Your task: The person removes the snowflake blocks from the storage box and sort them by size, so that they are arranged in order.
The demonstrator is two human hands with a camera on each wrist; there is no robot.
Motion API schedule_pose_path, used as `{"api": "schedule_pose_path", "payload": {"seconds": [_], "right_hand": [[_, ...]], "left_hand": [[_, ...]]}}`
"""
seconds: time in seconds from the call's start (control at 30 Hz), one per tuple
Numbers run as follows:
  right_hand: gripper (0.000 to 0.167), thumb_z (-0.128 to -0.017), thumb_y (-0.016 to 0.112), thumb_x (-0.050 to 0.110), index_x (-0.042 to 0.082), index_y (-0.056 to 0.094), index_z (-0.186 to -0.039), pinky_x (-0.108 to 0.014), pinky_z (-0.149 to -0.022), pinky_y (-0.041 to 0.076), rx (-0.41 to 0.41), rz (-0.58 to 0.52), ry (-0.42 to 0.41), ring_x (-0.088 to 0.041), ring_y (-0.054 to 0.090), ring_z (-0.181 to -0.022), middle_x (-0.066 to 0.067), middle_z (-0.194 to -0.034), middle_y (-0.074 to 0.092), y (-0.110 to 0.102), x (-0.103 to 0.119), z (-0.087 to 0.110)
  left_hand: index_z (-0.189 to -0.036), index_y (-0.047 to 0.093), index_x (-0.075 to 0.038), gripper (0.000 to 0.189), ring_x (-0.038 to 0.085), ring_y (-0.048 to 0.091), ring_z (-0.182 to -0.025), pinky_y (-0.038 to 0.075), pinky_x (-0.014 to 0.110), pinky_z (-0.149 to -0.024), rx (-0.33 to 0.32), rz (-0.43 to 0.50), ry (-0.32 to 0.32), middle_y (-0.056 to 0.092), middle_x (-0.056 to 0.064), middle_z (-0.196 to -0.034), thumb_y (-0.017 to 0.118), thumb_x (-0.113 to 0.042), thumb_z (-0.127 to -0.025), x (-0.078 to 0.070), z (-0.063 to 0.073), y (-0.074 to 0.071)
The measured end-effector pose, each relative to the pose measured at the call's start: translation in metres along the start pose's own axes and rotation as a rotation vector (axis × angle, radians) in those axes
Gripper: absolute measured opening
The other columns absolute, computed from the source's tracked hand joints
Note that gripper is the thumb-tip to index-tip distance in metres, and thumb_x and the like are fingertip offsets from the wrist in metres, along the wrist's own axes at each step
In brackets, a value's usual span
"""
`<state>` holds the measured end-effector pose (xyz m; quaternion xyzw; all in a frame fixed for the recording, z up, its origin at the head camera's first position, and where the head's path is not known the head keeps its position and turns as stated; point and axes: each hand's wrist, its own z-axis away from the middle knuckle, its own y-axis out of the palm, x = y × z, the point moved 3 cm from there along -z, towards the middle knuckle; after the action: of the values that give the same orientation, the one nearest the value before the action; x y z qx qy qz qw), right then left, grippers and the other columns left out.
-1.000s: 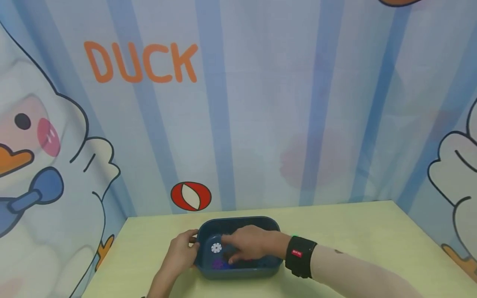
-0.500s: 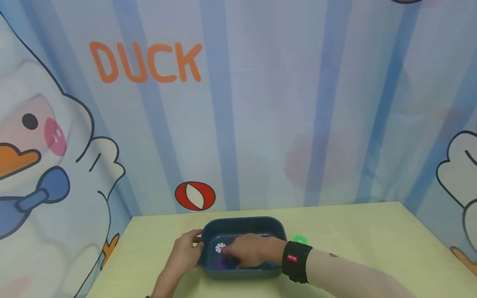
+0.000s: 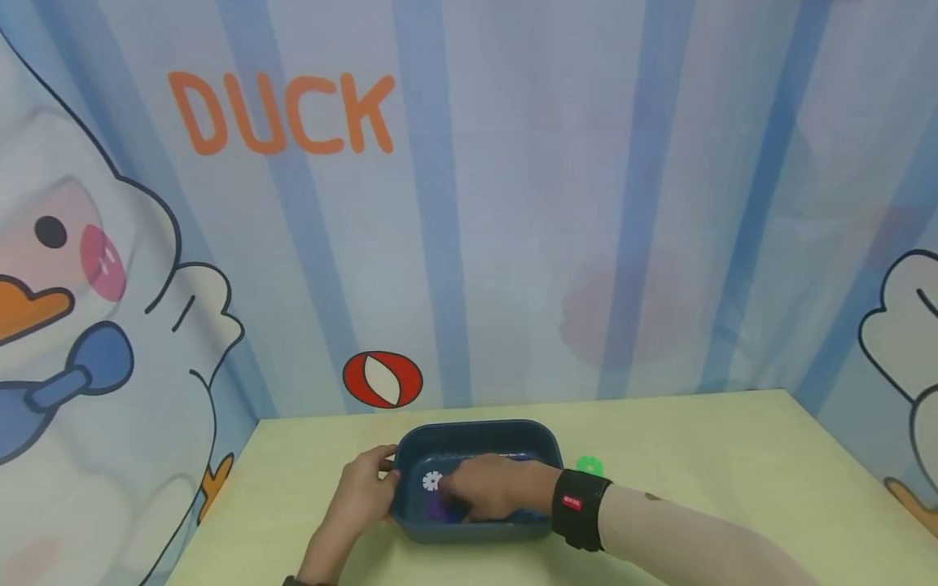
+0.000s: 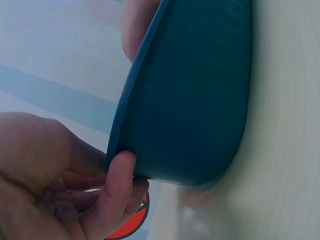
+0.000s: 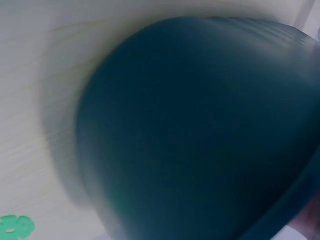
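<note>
A dark blue plastic tub (image 3: 479, 533) with rounded corners stands on the table. My left hand (image 3: 364, 491) grips its left end, and in the left wrist view the left thumb and fingers (image 4: 119, 182) pinch the rim. My right hand (image 3: 487, 487) reaches down inside the tub, blurred, its fingertips beside a white notched snowflake disc (image 3: 432, 481). Next to them a purple piece (image 3: 437, 509) lies on the tub's floor. I cannot tell whether the right fingers hold a piece. The right wrist view shows mostly the tub's outer wall (image 5: 190, 130).
A green snowflake disc (image 3: 589, 465) lies on the pale yellow table (image 3: 696, 448) just right of the tub. Behind the table hangs a striped blue curtain (image 3: 513, 244) printed with ducks. A black band (image 3: 580, 509) circles the right wrist.
The right hand has dipped and its spread fingers have drawn together near the white disc. More of the green disc shows behind the wrist. The left hand keeps its place on the tub.
</note>
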<state>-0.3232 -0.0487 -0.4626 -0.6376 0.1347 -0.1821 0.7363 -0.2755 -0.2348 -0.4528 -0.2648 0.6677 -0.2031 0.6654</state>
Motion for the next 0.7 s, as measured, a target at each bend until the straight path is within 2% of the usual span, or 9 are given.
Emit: {"api": "schedule_pose_path", "payload": {"seconds": [0.2,0.37,0.47,0.6,0.7], "right_hand": [[0.030,-0.090,0.086,0.021,0.020,0.064,-0.109,-0.016,-0.066,0.051,0.068,-0.082,0.025,-0.001,0.056,-0.076,0.013,-0.085,0.061,-0.005,0.000,-0.005],[0.025,-0.091,0.082,0.014,0.021,0.072,-0.114,-0.014,-0.073,0.054,0.107,-0.128,-0.010,0.001,0.060,-0.083,0.015,-0.092,0.067,-0.006,0.001,-0.004],[0.025,-0.093,0.080,0.016,0.022,0.074,-0.116,-0.013,-0.081,0.057,0.093,-0.174,-0.020,0.003,0.064,-0.092,0.016,-0.102,0.072,-0.009,0.000,-0.001],[0.023,-0.095,0.080,0.023,0.022,0.071,-0.116,-0.015,-0.079,0.058,0.029,-0.197,0.005,0.002,0.068,-0.092,0.014,-0.105,0.074,-0.014,-0.004,0.006],[0.021,-0.097,0.079,0.024,0.022,0.071,-0.117,-0.016,-0.075,0.058,-0.001,-0.213,0.037,0.001,0.068,-0.087,0.014,-0.104,0.075,-0.019,-0.008,0.013]], "left_hand": [[-0.143,0.056,0.012,0.043,0.021,0.073,-0.070,0.062,0.031,-0.047,0.000,-0.014,-0.004,0.069,0.033,-0.123,0.060,0.004,-0.101,0.000,0.000,0.000],[-0.142,0.057,0.011,0.043,0.020,0.072,-0.067,0.062,0.031,-0.046,-0.006,-0.014,-0.008,0.069,0.032,-0.122,0.060,0.004,-0.100,0.000,0.000,0.001],[-0.142,0.056,0.011,0.043,0.019,0.072,-0.067,0.062,0.031,-0.046,-0.004,-0.017,-0.003,0.069,0.033,-0.123,0.060,0.004,-0.100,0.000,-0.001,0.001],[-0.144,0.055,0.012,0.044,0.020,0.073,-0.068,0.062,0.032,-0.047,0.004,-0.022,-0.001,0.068,0.034,-0.124,0.059,0.003,-0.101,-0.001,-0.001,0.001],[-0.144,0.054,0.012,0.044,0.022,0.074,-0.069,0.062,0.032,-0.047,0.002,-0.019,-0.005,0.068,0.034,-0.124,0.059,0.003,-0.101,-0.002,-0.001,0.001]]}}
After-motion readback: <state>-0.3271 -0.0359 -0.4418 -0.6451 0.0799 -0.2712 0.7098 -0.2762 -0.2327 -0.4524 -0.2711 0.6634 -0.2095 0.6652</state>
